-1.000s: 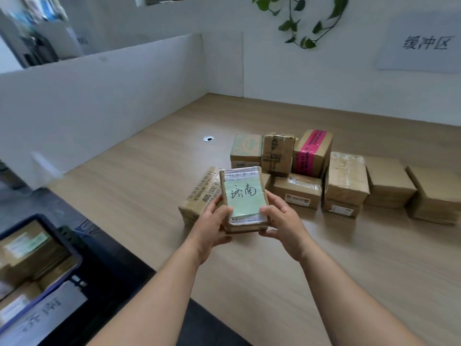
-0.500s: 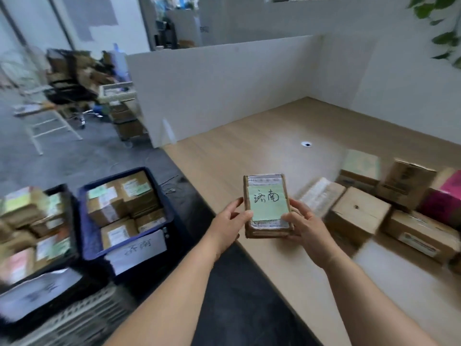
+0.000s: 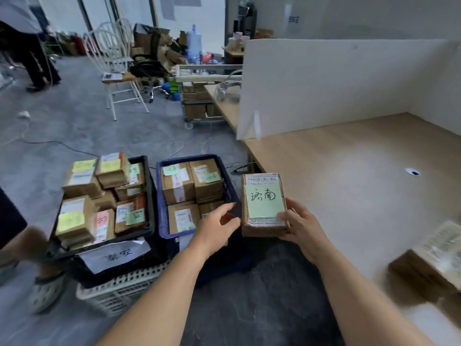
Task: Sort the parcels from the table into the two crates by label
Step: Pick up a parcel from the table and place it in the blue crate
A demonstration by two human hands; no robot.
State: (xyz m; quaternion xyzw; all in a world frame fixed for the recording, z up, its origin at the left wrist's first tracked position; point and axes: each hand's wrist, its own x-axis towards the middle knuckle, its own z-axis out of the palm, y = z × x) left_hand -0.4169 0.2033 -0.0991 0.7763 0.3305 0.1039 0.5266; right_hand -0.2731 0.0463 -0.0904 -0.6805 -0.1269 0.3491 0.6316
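Head camera looks down past two bare forearms at a small cardboard parcel held above the dark floor, just off the near edge of the wooden table and just right of the blue crate. The right hand grips the parcel at its lower right corner: the thumb lies curled over the top face, touching the bottom edge of the green sticky note with handwritten characters, and the other fingers wrap underneath out of sight. The left hand sits at the parcel's left side, fingers loosely bent and spread, with the fingertips at or just beside the lower left edge; whether they actually press the cardboard I cannot tell, and it does not clasp the box. The parcel lies nearly flat, its labelled face up, with a printed barcode strip above the note.

The blue crate holds several brown boxes with white labels and green notes. Left of it, touching side by side, a black crate is piled higher with boxes carrying yellow, green and pink notes, and a white paper sign with handwriting hangs on its front. Both crates rest on a white perforated basket. Another brown box, blurred, lies on the table at the right edge.
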